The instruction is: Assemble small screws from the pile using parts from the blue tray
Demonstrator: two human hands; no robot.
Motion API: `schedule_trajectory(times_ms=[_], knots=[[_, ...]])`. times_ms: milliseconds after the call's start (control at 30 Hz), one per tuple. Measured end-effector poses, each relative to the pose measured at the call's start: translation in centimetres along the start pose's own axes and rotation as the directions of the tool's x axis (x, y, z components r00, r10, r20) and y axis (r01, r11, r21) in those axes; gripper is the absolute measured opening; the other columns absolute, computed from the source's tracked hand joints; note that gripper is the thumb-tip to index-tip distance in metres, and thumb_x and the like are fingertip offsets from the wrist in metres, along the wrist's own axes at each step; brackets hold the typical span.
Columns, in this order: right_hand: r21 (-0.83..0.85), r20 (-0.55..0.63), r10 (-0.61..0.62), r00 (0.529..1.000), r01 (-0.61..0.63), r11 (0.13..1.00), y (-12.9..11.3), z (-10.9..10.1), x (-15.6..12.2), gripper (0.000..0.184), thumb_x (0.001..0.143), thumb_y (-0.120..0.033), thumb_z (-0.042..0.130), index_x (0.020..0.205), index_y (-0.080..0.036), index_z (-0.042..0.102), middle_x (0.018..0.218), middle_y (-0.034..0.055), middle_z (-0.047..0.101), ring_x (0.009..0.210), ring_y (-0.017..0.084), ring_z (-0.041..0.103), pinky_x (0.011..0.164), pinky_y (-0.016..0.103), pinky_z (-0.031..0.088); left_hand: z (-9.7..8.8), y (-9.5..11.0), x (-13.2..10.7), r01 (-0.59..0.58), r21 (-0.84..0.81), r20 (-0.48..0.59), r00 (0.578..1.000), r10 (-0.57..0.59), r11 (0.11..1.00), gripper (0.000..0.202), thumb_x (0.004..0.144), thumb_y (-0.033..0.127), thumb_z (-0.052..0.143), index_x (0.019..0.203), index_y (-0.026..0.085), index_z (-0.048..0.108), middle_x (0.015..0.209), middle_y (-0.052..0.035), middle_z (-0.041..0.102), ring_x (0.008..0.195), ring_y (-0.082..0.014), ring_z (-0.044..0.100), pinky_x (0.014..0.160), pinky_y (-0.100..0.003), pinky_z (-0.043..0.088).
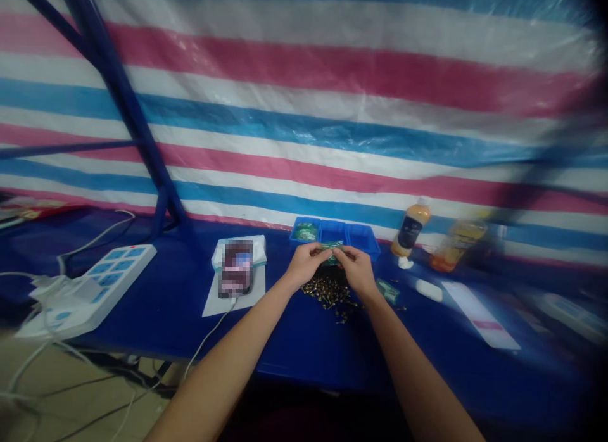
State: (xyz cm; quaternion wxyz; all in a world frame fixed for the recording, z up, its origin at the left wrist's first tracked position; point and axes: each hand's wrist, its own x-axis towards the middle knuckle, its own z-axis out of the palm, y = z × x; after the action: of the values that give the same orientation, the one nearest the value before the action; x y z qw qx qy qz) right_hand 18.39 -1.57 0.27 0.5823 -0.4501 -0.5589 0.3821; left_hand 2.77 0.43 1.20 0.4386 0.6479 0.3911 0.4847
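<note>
My left hand (306, 263) and my right hand (357, 268) meet above a heap of small brass-coloured screws (327, 290) on the blue table (294, 340). Both hands pinch a small clear green-tinted plastic bag (332, 246), one at each end, fingers closed on it. The heap lies just below and between my wrists. Another small bag (388, 291) lies on the table to the right of my right hand.
Blue compartment bins (335, 232) stand behind my hands, one holding green bags. A phone (234, 268) on white paper lies left, a white power strip (90, 287) further left. Two bottles (411, 227) (458, 244) stand at right before a striped tarp (304, 113).
</note>
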Motion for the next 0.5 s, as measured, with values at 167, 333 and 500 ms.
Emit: schedule_trajectory(times_ms=[167,333,500], knots=[[0.009,-0.013,-0.011,1.000,0.011,1.000,-0.11,0.13,-0.11,0.044,0.073,-0.052,0.070,0.093,-0.014,0.073,0.084,0.0079,0.073,0.073,0.020,0.064,0.063,0.029,0.049,0.05,-0.03,0.08,0.005,-0.043,0.017,1.000,-0.004,0.999,0.025,0.078,0.039,0.069,0.081,0.014,0.068,0.072,-0.0008,0.064,0.066,-0.0139,0.056,0.066,-0.027,0.041],[0.003,-0.017,-0.008,1.000,0.009,1.000,-0.29,0.19,-0.15,0.044,0.071,-0.054,0.071,0.089,-0.014,0.073,0.085,0.0085,0.073,0.076,0.022,0.065,0.065,0.031,0.051,0.10,0.06,0.10,0.017,-0.049,0.003,1.000,-0.017,0.999,0.024,0.076,0.037,0.070,0.080,0.014,0.068,0.071,-0.0013,0.064,0.065,-0.0139,0.055,0.066,-0.027,0.041],[-0.013,-0.028,0.004,1.000,-0.004,1.000,-0.27,0.18,-0.20,0.043,0.072,-0.054,0.070,0.087,-0.014,0.072,0.082,0.0084,0.073,0.074,0.022,0.065,0.063,0.031,0.052,0.19,-0.20,0.05,0.018,-0.052,0.002,1.000,-0.018,0.998,0.024,0.076,0.037,0.069,0.081,0.014,0.068,0.071,-0.0011,0.064,0.064,-0.0132,0.055,0.063,-0.025,0.041]])
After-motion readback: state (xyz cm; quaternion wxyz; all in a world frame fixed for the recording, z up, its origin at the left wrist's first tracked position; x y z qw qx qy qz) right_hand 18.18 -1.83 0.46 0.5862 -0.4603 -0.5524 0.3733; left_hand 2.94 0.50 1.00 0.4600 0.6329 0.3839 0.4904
